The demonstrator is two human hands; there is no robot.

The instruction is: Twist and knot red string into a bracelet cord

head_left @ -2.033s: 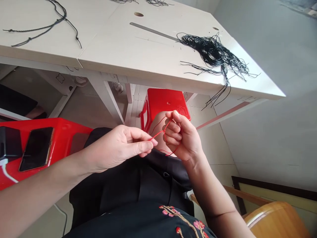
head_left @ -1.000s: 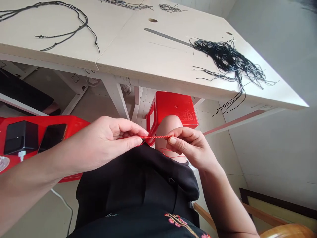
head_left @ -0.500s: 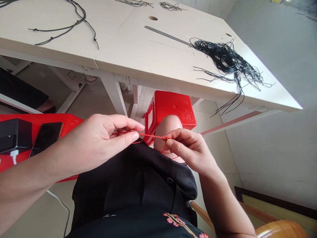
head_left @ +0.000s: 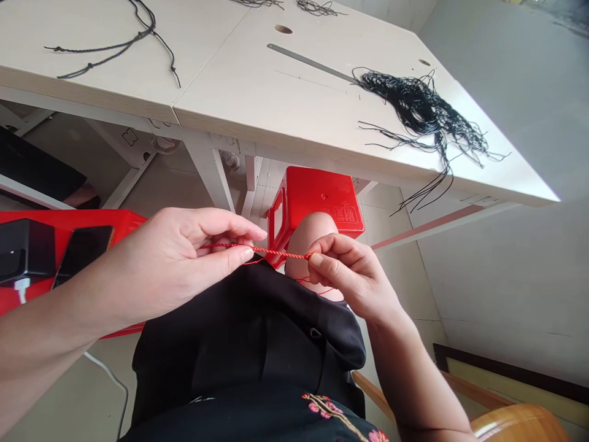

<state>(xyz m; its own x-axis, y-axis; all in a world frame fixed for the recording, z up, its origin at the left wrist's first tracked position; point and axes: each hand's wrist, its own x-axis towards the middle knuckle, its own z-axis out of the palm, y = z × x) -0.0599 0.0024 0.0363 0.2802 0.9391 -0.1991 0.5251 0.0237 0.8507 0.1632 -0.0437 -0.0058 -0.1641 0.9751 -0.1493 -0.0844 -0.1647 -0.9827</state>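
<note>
A twisted red cord (head_left: 276,252) stretches nearly level between my two hands, above my lap. My left hand (head_left: 197,258) pinches it between thumb and fingers, and part of the cord runs back under the palm. The thumb and fingertips of my right hand (head_left: 343,264) are closed on the cord's other end, where a knot seems to sit; the fingers partly hide it. Thin loose red strands hang below both hands, some lying against my knee (head_left: 313,230).
A pale table (head_left: 257,104) stands ahead, bearing a black cord bundle (head_left: 414,110), a metal ruler (head_left: 308,61) and knotted black cords (head_left: 138,40). A red stool (head_left: 322,196) is under its edge. On the left, another red stool (head_left: 124,221) holds a phone (head_left: 85,252) and a black box (head_left: 32,248).
My left hand has shifted slightly left, with the cord still held between both hands. The view has moved a little; the things on the table lie as before.
</note>
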